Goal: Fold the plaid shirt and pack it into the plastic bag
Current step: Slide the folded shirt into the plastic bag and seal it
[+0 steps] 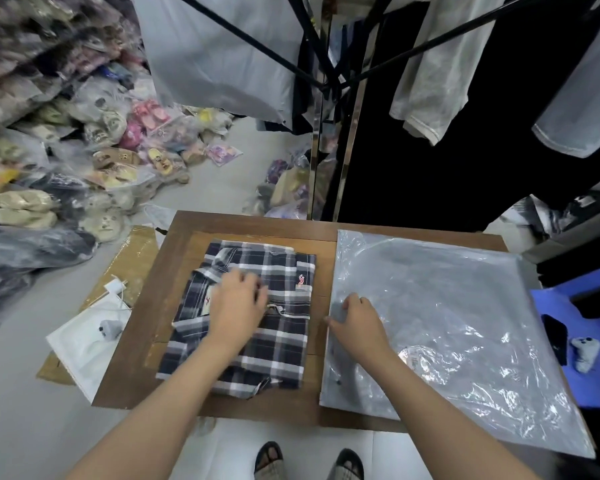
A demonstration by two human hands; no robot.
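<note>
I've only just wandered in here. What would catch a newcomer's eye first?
A folded navy-and-white plaid shirt lies on the left half of a brown wooden table, with the person's left hand resting on it. Beside it, on the right half, a large clear crinkled plastic bag lies flat, the right hand on its left edge. On the floor to the left, bagged slippers are heaped high.

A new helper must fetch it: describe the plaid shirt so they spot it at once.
Start at the brown wooden table in the middle of the view. On its left half lies the folded plaid shirt, under the left hand, beside the clear plastic bag on the right half. Only it has dark navy, grey and white checks and a small red pocket logo.
</note>
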